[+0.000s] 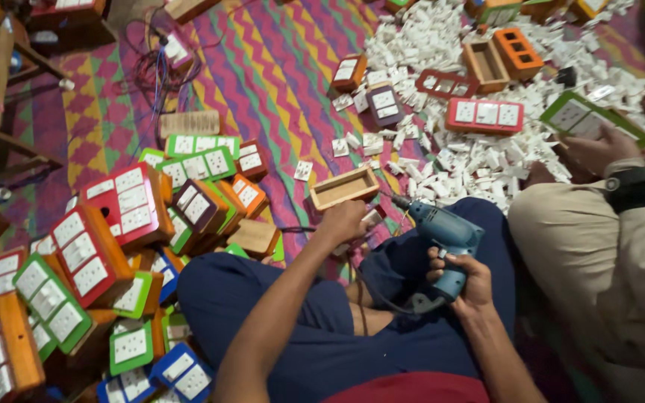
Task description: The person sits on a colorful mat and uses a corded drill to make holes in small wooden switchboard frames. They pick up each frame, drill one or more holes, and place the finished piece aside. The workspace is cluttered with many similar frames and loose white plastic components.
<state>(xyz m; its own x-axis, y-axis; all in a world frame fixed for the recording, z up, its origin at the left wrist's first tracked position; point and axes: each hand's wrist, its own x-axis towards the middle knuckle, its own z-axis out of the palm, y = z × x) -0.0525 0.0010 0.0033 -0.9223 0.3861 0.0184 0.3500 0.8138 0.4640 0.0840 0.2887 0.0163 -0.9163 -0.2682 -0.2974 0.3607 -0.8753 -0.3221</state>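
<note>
Right hand (466,280) clamped on the blue drill (446,237); left hand (343,221) closed on a small switch plate (372,219) just beside its bit. Finished boards (113,246) heaped well left of the drill; empty wooden box (343,186) and loose white parts (479,160) beyond it, undone.

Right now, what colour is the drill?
Blue, held in the right hand; the drill shows clearly in the head view.
</note>
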